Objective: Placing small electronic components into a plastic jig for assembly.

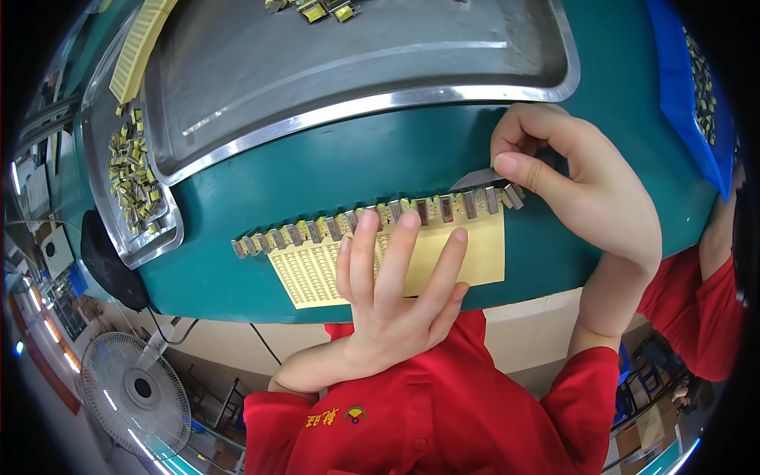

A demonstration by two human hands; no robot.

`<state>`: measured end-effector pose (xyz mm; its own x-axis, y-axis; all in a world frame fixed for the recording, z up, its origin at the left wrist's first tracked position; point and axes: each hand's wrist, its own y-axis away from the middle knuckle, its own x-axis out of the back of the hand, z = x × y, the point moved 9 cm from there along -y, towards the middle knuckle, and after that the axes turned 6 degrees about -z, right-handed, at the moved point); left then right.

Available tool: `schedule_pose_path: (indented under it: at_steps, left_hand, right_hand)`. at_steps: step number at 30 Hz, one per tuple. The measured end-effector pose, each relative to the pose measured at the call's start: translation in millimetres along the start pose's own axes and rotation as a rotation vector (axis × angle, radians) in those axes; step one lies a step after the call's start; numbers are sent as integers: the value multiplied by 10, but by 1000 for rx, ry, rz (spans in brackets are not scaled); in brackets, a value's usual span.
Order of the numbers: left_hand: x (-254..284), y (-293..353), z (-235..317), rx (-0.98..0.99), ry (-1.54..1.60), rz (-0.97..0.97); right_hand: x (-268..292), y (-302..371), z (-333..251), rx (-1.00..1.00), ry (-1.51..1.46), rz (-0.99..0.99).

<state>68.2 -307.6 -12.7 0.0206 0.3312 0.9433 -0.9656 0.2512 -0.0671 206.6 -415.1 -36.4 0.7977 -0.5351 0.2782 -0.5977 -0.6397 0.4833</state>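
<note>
Pinching a small grey flat piece (480,179) between thumb and forefinger, the right hand (582,186) is closed at the row of small components (372,218), at its 3 o'clock end. The left hand (392,289) is laid flat, fingers spread, on the yellow sheet (483,253). At 12 o'clock a steel tray (380,103) is seen.

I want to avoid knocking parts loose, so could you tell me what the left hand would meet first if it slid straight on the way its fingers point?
Probably the row of small components: the left hand already has fingertips at it.
</note>
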Motion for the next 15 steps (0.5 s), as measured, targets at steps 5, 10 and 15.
schedule_pose_path:
  at_steps: [5,10,15]
  left_hand:
    - [-59,-5,38,-3,8,-22]
    - [-68,-12,32,6,13,-33]
    - [-67,23,-23,70,27,90]
  right_hand:
    - [-56,13,-12,46,-6,19]
    - [-65,35,-61,163,172,79]
    - [-83,36,-77,157,188,87]
